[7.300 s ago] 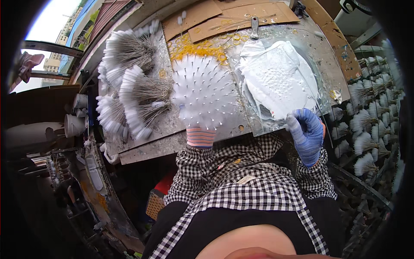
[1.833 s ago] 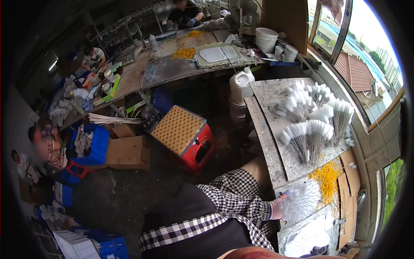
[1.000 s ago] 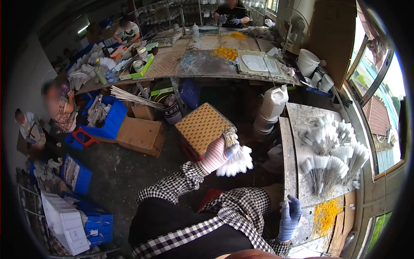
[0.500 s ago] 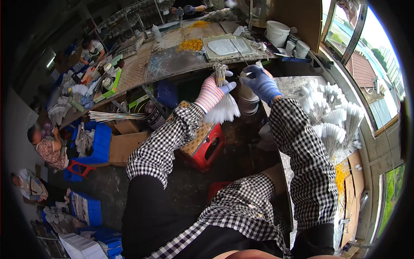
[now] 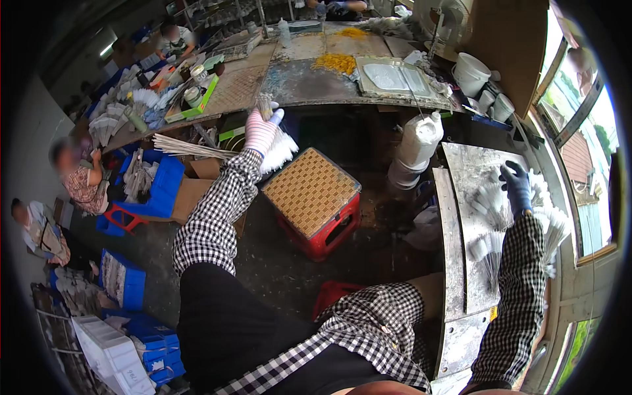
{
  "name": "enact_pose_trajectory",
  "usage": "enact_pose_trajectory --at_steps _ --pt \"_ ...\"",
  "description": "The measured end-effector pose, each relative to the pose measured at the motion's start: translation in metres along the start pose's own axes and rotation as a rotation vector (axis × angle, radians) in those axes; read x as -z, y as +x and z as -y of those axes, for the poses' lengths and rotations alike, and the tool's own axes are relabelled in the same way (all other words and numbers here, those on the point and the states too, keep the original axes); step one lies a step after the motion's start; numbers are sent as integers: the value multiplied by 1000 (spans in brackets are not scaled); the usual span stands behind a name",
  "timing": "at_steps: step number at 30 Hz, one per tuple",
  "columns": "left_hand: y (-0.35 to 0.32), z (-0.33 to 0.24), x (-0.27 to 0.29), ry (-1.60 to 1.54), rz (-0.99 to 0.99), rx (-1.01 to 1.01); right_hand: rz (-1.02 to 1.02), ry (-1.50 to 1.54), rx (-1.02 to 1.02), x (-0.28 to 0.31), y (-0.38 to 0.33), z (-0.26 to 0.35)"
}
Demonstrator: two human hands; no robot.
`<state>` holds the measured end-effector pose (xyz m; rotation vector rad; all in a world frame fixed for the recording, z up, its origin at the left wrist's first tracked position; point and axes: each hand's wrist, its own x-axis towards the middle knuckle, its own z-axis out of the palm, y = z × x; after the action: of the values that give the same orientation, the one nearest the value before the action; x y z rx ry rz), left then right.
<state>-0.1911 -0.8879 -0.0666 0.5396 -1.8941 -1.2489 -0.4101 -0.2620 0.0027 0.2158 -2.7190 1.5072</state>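
Note:
My left hand (image 5: 261, 129), in a pink and white glove, is stretched out and holds a fan-shaped bundle of thin sticks with white tips (image 5: 279, 147) near the edge of a stained worktable (image 5: 299, 82). My right hand (image 5: 517, 186), in a blue glove, rests far to the right on a grey bench (image 5: 471, 197) among more white-tipped stick bundles (image 5: 487, 247); I cannot tell whether it grips one. A stool with a woven tan seat and red legs (image 5: 313, 201) stands below my left hand.
The worktable carries a heap of yellow bits (image 5: 336, 62) and a white tray (image 5: 388, 77). White jugs (image 5: 418, 148) and buckets (image 5: 471, 74) stand between the tables. Other people (image 5: 76, 178) sit at left among blue crates (image 5: 155, 187) and cardboard boxes.
My head turned from the bench to the room. My left hand carried the fan bundle across toward the worktable. My right hand left the bundle and swung back to the bench on the right.

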Motion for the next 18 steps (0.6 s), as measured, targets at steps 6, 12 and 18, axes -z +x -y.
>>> enact_pose_trajectory --at_steps 6,12,18 --pt "-137 -29 -26 -340 221 150 257 -77 161 -77 -101 -8" --pt "-241 -74 -35 -443 636 253 339 -147 353 -127 -202 -15" --pt "-271 -112 -35 -338 684 177 368 -147 270 -115 -240 -36"
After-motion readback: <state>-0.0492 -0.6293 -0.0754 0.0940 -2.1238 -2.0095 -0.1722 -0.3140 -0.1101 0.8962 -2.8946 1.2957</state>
